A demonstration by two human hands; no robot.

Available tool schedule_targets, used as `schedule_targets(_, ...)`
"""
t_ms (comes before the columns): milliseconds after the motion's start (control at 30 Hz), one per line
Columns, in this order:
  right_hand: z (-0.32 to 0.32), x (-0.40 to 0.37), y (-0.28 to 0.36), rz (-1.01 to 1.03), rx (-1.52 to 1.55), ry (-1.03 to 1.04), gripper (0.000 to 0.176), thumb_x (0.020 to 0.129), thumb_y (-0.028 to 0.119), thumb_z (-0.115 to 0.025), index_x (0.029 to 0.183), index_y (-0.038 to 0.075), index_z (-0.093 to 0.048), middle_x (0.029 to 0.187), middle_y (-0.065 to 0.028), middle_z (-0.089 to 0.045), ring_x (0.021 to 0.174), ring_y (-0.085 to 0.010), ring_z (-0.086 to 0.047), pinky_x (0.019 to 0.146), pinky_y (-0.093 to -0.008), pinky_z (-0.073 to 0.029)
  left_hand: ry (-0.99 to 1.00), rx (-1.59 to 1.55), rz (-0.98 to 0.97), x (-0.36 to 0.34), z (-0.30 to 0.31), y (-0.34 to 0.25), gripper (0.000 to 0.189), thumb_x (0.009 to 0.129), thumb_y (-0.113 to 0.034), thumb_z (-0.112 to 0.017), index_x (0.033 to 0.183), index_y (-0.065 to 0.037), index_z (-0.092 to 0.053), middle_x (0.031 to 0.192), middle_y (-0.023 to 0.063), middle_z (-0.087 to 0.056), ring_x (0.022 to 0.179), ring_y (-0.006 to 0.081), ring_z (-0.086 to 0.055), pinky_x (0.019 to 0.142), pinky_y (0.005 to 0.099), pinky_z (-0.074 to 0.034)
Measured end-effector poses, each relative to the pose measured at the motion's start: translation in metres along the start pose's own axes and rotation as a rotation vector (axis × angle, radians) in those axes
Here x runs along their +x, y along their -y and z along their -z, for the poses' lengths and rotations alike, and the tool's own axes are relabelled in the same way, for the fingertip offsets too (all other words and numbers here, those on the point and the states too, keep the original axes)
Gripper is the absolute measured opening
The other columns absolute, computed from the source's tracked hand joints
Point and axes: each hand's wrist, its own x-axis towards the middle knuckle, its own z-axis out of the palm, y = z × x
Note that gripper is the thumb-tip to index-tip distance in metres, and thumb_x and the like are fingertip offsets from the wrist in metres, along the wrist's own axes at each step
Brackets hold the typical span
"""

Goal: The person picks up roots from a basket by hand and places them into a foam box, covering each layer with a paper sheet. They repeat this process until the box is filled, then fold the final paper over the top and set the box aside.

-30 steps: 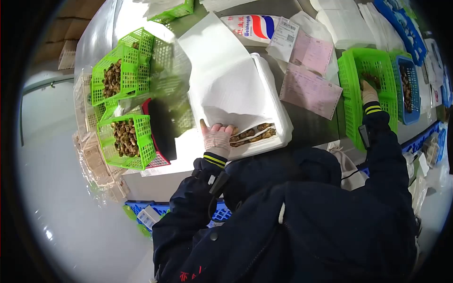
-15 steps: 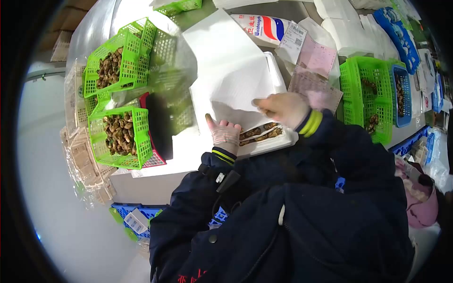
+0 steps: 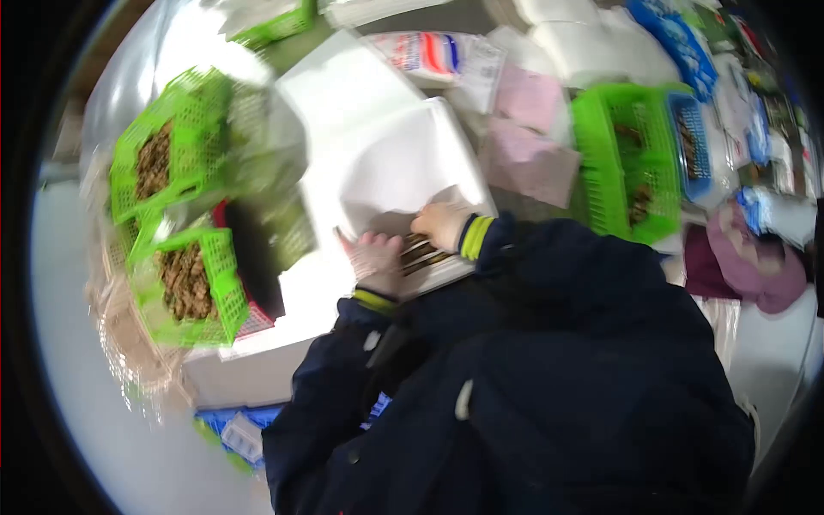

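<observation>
A white foam box (image 3: pixel 461 154) lies in front of me, with a white paper sheet (image 3: pixel 390 176) across most of its inside. Brown, root-like pieces (image 3: pixel 421 255) show in the part nearest my body. My left hand (image 3: pixel 374 260) rests at the box's left near corner with its fingers apart, touching the edge and the paper. Over the paper's near edge, beside the brown pieces, my right hand (image 3: pixel 443 225) has its fingers bent down and closed together; what is between them is hidden and blurred.
Green baskets of brown pieces (image 3: pixel 184 279) stand at the left. At the right are a green basket (image 3: pixel 592 163) and a blue basket (image 3: pixel 689 146). Pink slips (image 3: pixel 528 159) and a printed white package (image 3: pixel 425 56) lie beyond the box.
My right hand has come down and left, closer to my left hand, onto the paper's near edge. The whole view has shifted and blurred, with the scene further left.
</observation>
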Motion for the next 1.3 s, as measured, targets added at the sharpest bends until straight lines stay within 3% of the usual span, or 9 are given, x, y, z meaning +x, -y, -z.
schedule_targets(200, 0.044, -0.062, 0.008, -0.046, 0.251, -0.246, 0.023, 0.079, 0.018, -0.062, 0.099, 0.010, -0.067, 0.103, -0.0137, -0.063, 0.094, -0.0333, -0.062, 0.085, -0.0421, -0.049, 0.036, 0.122, 0.012, 0.002, 0.020, -0.007, 0.025, 0.071, -0.020, -0.064, 0.096, -0.021, -0.062, 0.089, -0.0013, -0.063, 0.099, 0.0215, -0.057, 0.104, 0.0686, -0.014)
schedule_targets(300, 0.074, -0.138, -0.046, 0.167, -0.019, -0.889, 0.026, 0.079, 0.025, -0.064, 0.100, 0.009, -0.065, 0.100, -0.0134, -0.063, 0.091, -0.0310, -0.060, 0.082, -0.0406, -0.048, -0.007, 0.067, -0.013, -0.004, 0.023, -0.008, 0.026, 0.071, -0.020, -0.064, 0.097, -0.021, -0.062, 0.088, -0.0007, -0.063, 0.100, 0.0214, -0.057, 0.105, 0.0684, -0.012)
schedule_targets(367, 0.084, -0.209, -0.107, -0.317, 0.381, -1.102, 0.027, 0.083, 0.027, -0.057, 0.101, 0.008, -0.065, 0.092, -0.0129, -0.064, 0.089, -0.0304, -0.061, 0.080, -0.0386, -0.048, -0.095, 0.036, -0.022, -0.006, 0.019, -0.007, 0.026, 0.070, -0.020, -0.065, 0.096, -0.021, -0.061, 0.089, -0.0001, -0.063, 0.100, 0.0215, -0.057, 0.105, 0.0685, -0.012)
schedule_targets(533, 0.061, -0.358, -0.255, -1.402, 0.095, -0.578, 0.036, 0.085, 0.032, -0.054, 0.110, 0.008, -0.063, 0.106, -0.0144, -0.065, 0.099, -0.0290, -0.062, 0.083, -0.0393, -0.049, -0.183, 0.013, -0.006, -0.016, 0.026, -0.011, 0.027, 0.070, -0.020, -0.066, 0.096, -0.020, -0.058, 0.092, 0.0007, -0.062, 0.102, 0.0224, -0.056, 0.105, 0.0687, -0.010)
schedule_targets(633, 0.043, -0.352, -0.273, -1.328, 0.717, -0.514, 0.034, 0.080, 0.030, -0.056, 0.104, 0.007, -0.063, 0.103, -0.0172, -0.065, 0.091, -0.0310, -0.065, 0.079, -0.0418, -0.051, -0.298, -0.010, -0.077, -0.024, 0.026, -0.016, 0.031, 0.067, -0.017, -0.068, 0.097, -0.015, -0.057, 0.097, 0.0033, -0.061, 0.104, 0.0249, -0.054, 0.106, 0.0680, -0.012)
schedule_targets(700, 0.042, -0.326, -0.250, -1.402, 0.058, -0.543, 0.031, 0.078, 0.026, -0.063, 0.102, 0.007, -0.063, 0.104, -0.0165, -0.065, 0.097, -0.0344, -0.062, 0.079, -0.0452, -0.051, -0.341, -0.026, -0.126, -0.018, 0.024, -0.022, 0.032, 0.068, -0.015, -0.067, 0.098, -0.012, -0.056, 0.099, 0.0060, -0.061, 0.106, 0.0273, -0.053, 0.108, 0.0648, -0.014)
schedule_targets(1000, 0.089, -0.325, -0.213, -1.376, 0.471, -0.613, 0.039, 0.084, 0.017, -0.061, 0.120, 0.004, -0.054, 0.108, -0.0207, -0.061, 0.093, -0.0341, -0.061, 0.077, -0.0450, -0.051, -0.304, -0.157, -0.243, -0.011, 0.008, -0.023, 0.033, 0.075, -0.017, -0.060, 0.107, -0.011, -0.058, 0.113, 0.0118, -0.060, 0.110, 0.0332, -0.053, 0.102, 0.0488, -0.035)
schedule_targets(1133, 0.097, -0.304, -0.176, -0.636, 0.281, -1.190, 0.038, 0.082, 0.020, -0.069, 0.113, 0.002, -0.056, 0.099, -0.0161, -0.064, 0.084, -0.0273, -0.064, 0.074, -0.0364, -0.051, -0.231, -0.266, -0.133, 0.002, 0.015, -0.022, 0.033, 0.074, -0.013, -0.059, 0.106, -0.007, -0.058, 0.104, 0.0152, -0.060, 0.097, 0.0361, -0.055, 0.087, 0.0462, -0.043)
schedule_targets(1300, 0.112, -0.195, -0.070, -0.381, 0.799, -0.830, 0.032, 0.077, 0.015, -0.074, 0.101, 0.000, -0.062, 0.082, -0.0084, -0.063, 0.081, -0.0153, -0.062, 0.074, -0.0278, -0.050, -0.221, -0.283, -0.043, 0.008, 0.021, -0.017, 0.035, 0.076, -0.011, -0.060, 0.111, -0.009, -0.057, 0.105, 0.0118, -0.060, 0.097, 0.0327, -0.056, 0.085, 0.0438, -0.045)
